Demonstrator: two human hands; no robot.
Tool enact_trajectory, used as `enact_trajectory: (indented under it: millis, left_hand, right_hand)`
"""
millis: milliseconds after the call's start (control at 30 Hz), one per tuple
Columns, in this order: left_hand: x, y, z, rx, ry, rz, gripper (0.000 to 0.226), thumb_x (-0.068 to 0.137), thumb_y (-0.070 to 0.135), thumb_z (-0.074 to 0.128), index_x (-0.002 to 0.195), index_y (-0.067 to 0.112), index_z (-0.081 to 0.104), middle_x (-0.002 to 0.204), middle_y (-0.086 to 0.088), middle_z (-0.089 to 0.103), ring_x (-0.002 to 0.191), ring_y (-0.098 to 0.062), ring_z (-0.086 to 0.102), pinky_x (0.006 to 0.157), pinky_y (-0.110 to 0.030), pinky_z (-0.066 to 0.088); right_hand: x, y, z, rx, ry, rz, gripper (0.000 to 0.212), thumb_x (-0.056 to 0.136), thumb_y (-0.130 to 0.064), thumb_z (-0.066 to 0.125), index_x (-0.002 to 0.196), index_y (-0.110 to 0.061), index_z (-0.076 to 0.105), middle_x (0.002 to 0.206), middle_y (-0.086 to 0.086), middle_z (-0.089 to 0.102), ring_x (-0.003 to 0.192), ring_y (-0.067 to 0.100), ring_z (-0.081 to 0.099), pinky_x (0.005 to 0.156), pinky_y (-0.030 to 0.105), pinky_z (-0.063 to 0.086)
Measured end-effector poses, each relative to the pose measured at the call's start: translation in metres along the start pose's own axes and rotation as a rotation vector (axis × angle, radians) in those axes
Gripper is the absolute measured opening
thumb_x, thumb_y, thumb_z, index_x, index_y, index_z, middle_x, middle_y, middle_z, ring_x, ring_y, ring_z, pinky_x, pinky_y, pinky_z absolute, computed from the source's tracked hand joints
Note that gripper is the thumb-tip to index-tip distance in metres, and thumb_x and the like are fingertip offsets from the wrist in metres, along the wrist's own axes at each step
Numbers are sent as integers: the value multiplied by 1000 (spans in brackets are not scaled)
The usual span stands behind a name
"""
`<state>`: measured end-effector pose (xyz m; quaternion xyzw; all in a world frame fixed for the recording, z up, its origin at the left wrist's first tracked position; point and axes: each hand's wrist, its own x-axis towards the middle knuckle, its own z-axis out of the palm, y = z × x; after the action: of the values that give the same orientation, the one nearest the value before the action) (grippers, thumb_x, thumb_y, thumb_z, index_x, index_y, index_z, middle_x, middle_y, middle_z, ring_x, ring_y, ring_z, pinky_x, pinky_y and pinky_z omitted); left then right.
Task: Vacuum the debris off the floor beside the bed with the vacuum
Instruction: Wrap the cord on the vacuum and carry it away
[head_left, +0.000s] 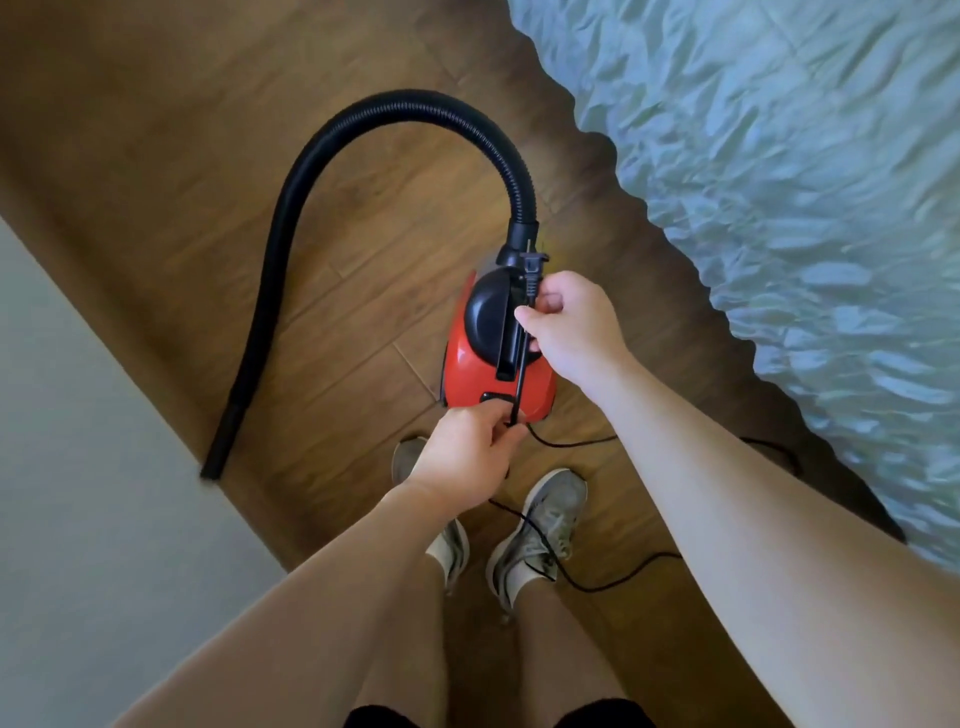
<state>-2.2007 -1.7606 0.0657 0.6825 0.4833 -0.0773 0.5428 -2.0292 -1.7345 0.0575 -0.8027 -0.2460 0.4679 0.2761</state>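
Red canister vacuum (496, 364) on floor near bed (779, 182); right hand (571, 327) pinches cord below plug (532, 267), left hand (467, 457) clamped lower; feed slack, avoid 2 shoes.

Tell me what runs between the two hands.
In the head view, a taut stretch of thin black power cord spans from left hand to right hand, crossing over the red canister vacuum.

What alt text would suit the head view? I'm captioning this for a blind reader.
Seen from above, a person's right hand and left hand hold a black power cord taut, its plug unplugged, over a small red and black canister vacuum on a wooden plank floor. Its black ribbed hose arcs left; a bed with a rumpled pale blue cover lies right.
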Motion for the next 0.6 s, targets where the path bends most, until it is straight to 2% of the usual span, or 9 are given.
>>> enact_trajectory:
  millis: [200,300,433,500,600]
  left_hand:
    - [29,-39,19,-8,0,-30,13,100,20,60,105,15,71,87,3,72,80,-15,67,76,-33,56]
    - [42,-55,27,-6,24,-50,11,99,20,61,103,18,71,86,8,71,82,-13,66,76,-30,54]
    - [57,-69,35,-9,31,-60,11,100,20,61,103,18,71,77,12,66,72,-8,62,69,-25,51]
    - [63,-75,38,-19,38,-79,13,100,21,60,106,18,71,81,8,68,68,-7,60,63,-23,49]
    - [70,-81,43,-49,41,-93,15,101,21,60,109,16,72,86,5,71,66,-8,61,60,-22,50]
  right_hand:
    - [32,40,27,-8,7,21,16,88,-18,70,104,-19,67,94,-4,72,87,16,72,81,42,61]
    - [46,52,35,-5,12,25,15,88,-17,68,103,-18,67,94,-3,71,88,16,71,82,42,60]
    - [58,65,43,-28,27,23,14,89,-17,68,103,-18,67,91,-4,71,85,15,71,80,42,61]
    - [61,70,46,-50,53,12,15,89,-19,69,104,-19,67,88,-5,70,83,13,70,79,38,60]
    - [65,73,48,-71,77,-20,20,89,-20,70,109,-20,66,87,-7,68,85,10,67,75,22,53]
